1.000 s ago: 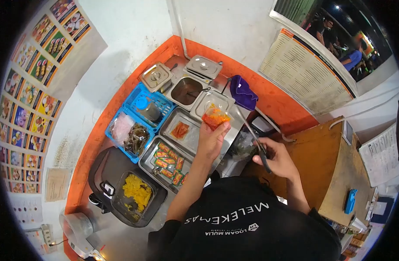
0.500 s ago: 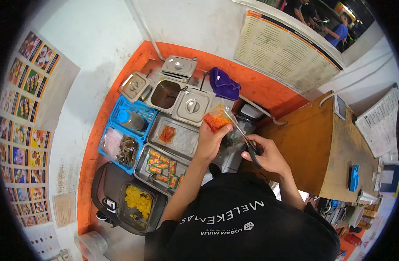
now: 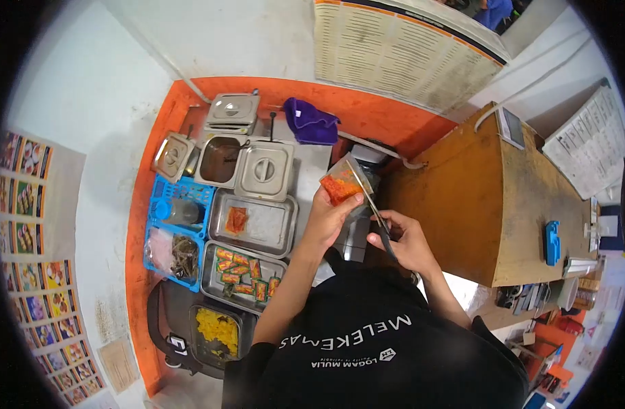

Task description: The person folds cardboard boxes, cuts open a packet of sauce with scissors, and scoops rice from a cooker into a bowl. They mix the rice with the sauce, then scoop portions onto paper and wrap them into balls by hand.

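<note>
My left hand (image 3: 328, 217) grips a clear plastic packet (image 3: 340, 183) with orange-red food in its lower part. My right hand (image 3: 402, 237) is closed around the dark handles of a pair of scissors (image 3: 364, 193). Their long metal blades lie along the right side of the packet, close by its upper edge. Left of my hands, a similar flat red packet (image 3: 236, 219) lies in a steel tray (image 3: 271, 225). Nearer to me, a second steel tray (image 3: 214, 271) holds several small wrapped packets (image 3: 248, 273) in yellow, red and green.
Lidded steel containers (image 3: 263, 170) stand at the back beside a purple cloth-like item (image 3: 311, 123). Blue baskets (image 3: 209, 184) hold a jar and bags. A dark pan holds yellow food (image 3: 217, 330). To the right rises a wooden cabinet (image 3: 449, 204).
The view has swung, so the counter things sit further left. The scissors remain against the packet, and both hands keep their hold.
</note>
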The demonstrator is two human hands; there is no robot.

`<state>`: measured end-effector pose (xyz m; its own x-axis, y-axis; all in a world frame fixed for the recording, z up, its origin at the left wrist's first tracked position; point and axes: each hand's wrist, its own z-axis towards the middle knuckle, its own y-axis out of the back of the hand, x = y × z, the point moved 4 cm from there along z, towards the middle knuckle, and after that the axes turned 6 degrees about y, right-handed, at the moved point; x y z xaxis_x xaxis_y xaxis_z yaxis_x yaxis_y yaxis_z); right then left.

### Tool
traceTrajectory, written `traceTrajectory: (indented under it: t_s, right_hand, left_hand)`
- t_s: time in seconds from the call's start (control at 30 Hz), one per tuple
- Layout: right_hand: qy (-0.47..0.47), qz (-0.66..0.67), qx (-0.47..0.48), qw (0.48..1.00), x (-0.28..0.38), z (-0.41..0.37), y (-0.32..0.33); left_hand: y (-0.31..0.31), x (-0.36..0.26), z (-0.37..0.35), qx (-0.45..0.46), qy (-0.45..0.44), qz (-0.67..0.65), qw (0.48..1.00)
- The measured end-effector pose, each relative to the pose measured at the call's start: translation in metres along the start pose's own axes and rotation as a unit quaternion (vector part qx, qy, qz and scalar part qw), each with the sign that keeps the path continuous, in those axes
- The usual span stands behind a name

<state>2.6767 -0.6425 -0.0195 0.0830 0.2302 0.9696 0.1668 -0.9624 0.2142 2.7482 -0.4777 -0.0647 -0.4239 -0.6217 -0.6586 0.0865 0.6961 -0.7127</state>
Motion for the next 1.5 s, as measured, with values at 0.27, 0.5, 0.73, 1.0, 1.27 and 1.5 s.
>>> traceTrajectory:
  t_s: [0.27, 0.5, 0.73, 1.0, 1.27, 1.5]
  right_hand:
    - [-0.053, -0.021, -0.053, 0.997, -0.035, 0.004, 0.023]
    - [-0.083, 0.014, -0.111, 0.99, -0.108, 0.033, 0.029]
    - [-0.201, -0.058, -0.117, 0.971, -0.163, 0.078, 0.042]
    - [-0.206, -0.114, -0.144, 0.961, -0.227, 0.117, 0.054]
    - [-0.236, 0.069, -0.048, 0.968, -0.206, 0.085, 0.035]
    - [0.086, -0.307, 0.252, 0.914, -0.161, 0.053, -0.148]
  left_hand:
    - [0.011, 0.049, 0.037, 0.057, 0.105, 0.058, 0.991]
    - [0.039, 0.098, 0.077, 0.061, 0.209, 0.037, 0.975]
    - [0.104, 0.156, 0.13, 0.092, 0.296, 0.024, 0.951]
    - [0.131, 0.17, 0.158, 0.073, 0.342, 0.054, 0.935]
    - [0.149, 0.085, -0.006, 0.036, 0.196, -0.005, 0.98]
    - [0.191, 0.057, -0.294, -0.107, -0.039, -0.059, 0.992]
